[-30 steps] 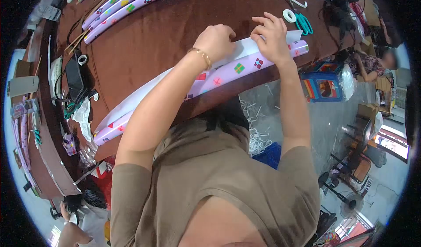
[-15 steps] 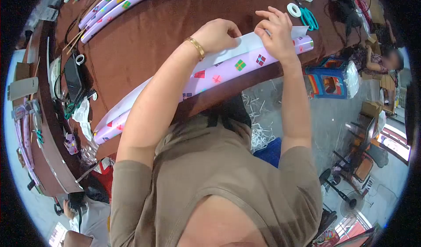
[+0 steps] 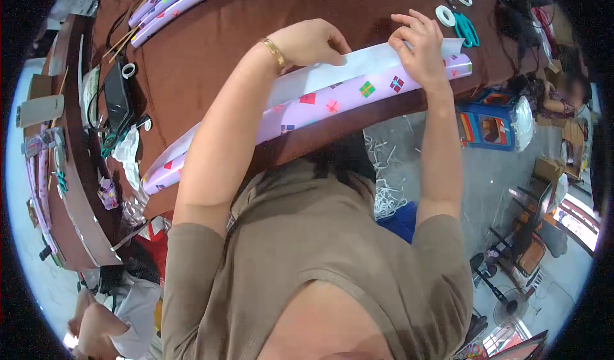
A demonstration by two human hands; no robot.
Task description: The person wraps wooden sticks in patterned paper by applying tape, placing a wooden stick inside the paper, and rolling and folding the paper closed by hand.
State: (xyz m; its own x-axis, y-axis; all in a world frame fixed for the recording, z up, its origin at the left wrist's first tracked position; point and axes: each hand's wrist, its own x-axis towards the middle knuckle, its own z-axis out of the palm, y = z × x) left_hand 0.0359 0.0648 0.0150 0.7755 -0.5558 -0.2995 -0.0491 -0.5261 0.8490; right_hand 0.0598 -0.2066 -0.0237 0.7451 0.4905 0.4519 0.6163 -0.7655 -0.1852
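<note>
A roll of lilac wrapping paper (image 3: 348,99) printed with colourful gift boxes lies slantwise along the table's near edge. Its loose white flap (image 3: 368,59) stands up along the far side. My left hand (image 3: 312,43), with a gold bracelet (image 3: 275,54) at the wrist, has its fingers curled and its thumb against the flap's upper edge near the middle. Further right, my right hand (image 3: 419,48) pinches that same edge between thumb and forefinger, the other fingers raised. My left forearm hides part of the roll.
Teal scissors (image 3: 468,30) and a white tape roll (image 3: 444,16) lie beyond my right hand. Several finished lilac rolls (image 3: 182,8) sit at the back left. A black case (image 3: 120,94) is on the left. White paper strips (image 3: 387,200) litter the floor. Other people are nearby.
The whole view has shifted slightly, moving the table and roll rightward in it. Both hands stay at the flap's edge. A person at the lower left has changed posture, with an arm bent.
</note>
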